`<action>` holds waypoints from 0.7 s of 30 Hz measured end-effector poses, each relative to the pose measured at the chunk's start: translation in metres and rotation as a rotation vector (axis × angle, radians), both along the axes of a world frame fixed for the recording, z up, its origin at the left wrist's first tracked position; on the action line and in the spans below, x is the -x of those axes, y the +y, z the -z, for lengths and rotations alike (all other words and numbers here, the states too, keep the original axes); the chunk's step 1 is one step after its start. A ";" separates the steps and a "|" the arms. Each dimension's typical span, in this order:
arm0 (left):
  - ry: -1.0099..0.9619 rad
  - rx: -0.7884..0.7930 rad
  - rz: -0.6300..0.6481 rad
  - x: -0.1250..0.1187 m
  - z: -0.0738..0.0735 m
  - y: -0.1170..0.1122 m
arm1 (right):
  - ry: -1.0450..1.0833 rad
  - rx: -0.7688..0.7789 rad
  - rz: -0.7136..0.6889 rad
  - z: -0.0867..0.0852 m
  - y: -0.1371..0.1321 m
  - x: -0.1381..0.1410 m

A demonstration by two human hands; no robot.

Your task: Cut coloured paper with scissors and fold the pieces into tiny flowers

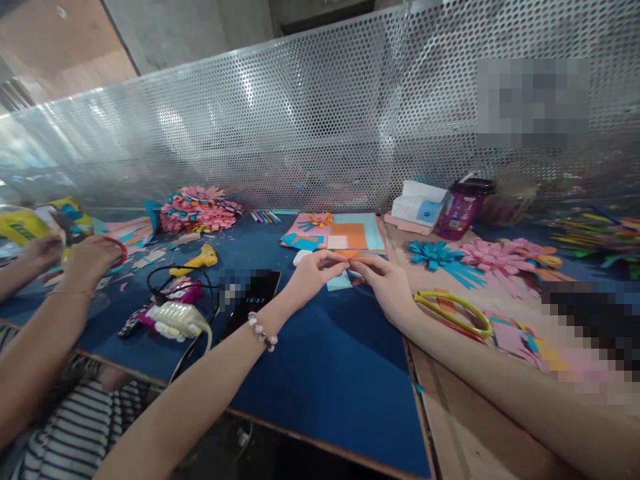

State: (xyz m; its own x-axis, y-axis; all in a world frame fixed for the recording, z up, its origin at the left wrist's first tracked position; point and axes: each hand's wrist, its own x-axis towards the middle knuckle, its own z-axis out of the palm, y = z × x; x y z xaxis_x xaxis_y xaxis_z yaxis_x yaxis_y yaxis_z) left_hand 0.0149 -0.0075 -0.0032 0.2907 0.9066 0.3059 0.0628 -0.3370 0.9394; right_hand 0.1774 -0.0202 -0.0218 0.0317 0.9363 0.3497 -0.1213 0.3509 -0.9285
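Starting at the far left, a co-worker's hand [93, 259] is curled beside a red ring [121, 251], with a yellow packet [23, 227] lying just behind it. Further along, a heap of pink paper flowers [200, 210] sits against the perforated metal screen [300, 120]. A yellow glue gun [197, 259] lies in front of the heap, on the blue mat [325, 360]. Nearer me, a white plug block [175, 318] trails its cable beside a dark phone [253, 293].

Next comes the person's left hand [313, 273], a bead bracelet [263, 331] on its wrist, thumb and fingers pinched narrow on one end of a small orange paper piece [347, 254]. That piece is held just above the mat at the middle of the table, in front of a stack of coloured sheets [350, 235]. The right hand [385, 283] meets it from the other side, fingertips closed tight on the paper's other end, so the 2 hands almost touch.

To the right, on the bare wooden board [450, 413], lie yellow-handled scissors [455, 310], close to the right wrist. Behind them are a blue paper flower [434, 253] and pink paper flowers [495, 257]. A tissue box [417, 203] and a purple cup [463, 210] stand together near the screen.
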 end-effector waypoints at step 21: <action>-0.003 -0.124 -0.014 -0.005 0.003 -0.002 | 0.030 0.017 -0.012 -0.003 -0.001 0.001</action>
State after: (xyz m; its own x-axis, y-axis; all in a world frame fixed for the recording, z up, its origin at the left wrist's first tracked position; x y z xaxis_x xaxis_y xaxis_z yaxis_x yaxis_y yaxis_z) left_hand 0.0194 -0.0091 -0.0066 0.2772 0.8656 0.4170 0.0653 -0.4500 0.8906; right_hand 0.1766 -0.0209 -0.0189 0.0301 0.9425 0.3327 -0.1531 0.3333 -0.9303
